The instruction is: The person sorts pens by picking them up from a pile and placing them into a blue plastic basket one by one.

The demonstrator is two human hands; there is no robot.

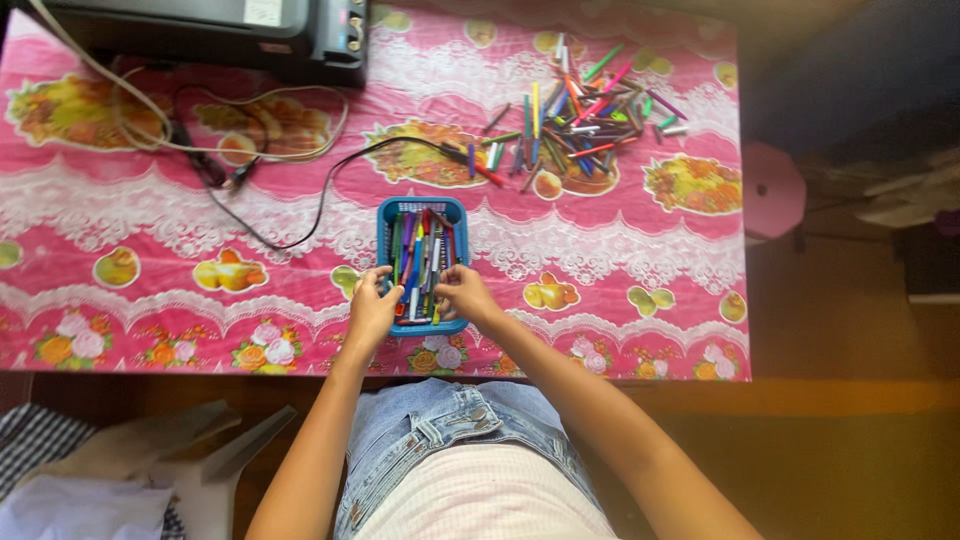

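Note:
A small blue plastic basket (pixel 384 222) full of coloured pens stands near the table's front edge. My left hand (pixel 371 305) rests on the basket's near left corner, fingers curled at its rim. My right hand (pixel 463 292) is at the near right side, fingertips on the pens inside. Whether either hand grips a pen is unclear. A loose pile of coloured pens (pixel 580 115) lies farther back on the right.
The table wears a pink flowered cloth (pixel 150 220). A dark machine (pixel 210 30) sits at the back left, with beige and black cables (pixel 250 170) trailing over the cloth. A pink stool (pixel 772 190) stands right of the table.

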